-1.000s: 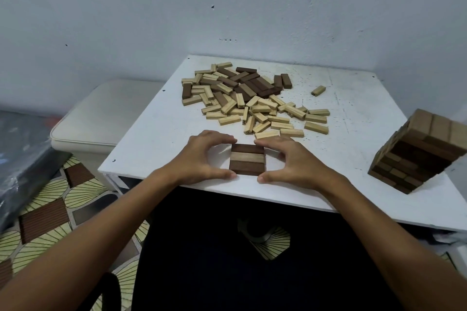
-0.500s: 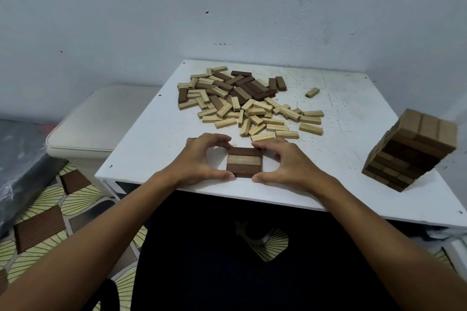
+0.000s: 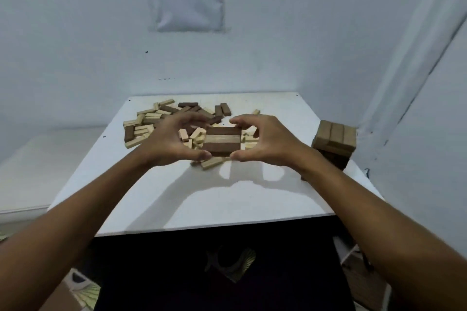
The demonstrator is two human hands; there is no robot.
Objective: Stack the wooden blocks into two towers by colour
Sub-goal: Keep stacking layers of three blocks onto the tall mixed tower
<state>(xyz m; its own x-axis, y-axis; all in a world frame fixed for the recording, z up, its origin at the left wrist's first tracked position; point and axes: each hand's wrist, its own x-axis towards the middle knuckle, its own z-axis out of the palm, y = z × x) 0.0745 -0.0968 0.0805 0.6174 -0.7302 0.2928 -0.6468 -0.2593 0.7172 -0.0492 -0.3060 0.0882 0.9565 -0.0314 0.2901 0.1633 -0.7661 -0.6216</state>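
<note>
Blocks of wood are the business here, but the biggest thing in view is the white desk [image 3: 209,197], which stands against a pale wall [image 3: 75,45] with a printed sheet [image 3: 185,0] pinned above it. On the right edge of the desk stands a built tower [image 3: 333,145], its top layer light and darker layers showing below. Across the far half of the desk lies a loose pile [image 3: 161,121] of light and dark blocks, scattered flat and at all angles, partly hidden behind the hands.

Above the pile, lifted off the desk, is a flat set of three blocks [image 3: 222,143] side by side: dark, light, dark. The left hand [image 3: 169,137] holds its left end, thumb under the near corner and fingers [image 3: 194,118] curled over the far side. The right hand [image 3: 265,139] holds the right end the same way, thumb at the near corner, fingers arched over the far edge. Both forearms reach in from the bottom corners, and their shadows fall on the bare desk below the set.
</note>
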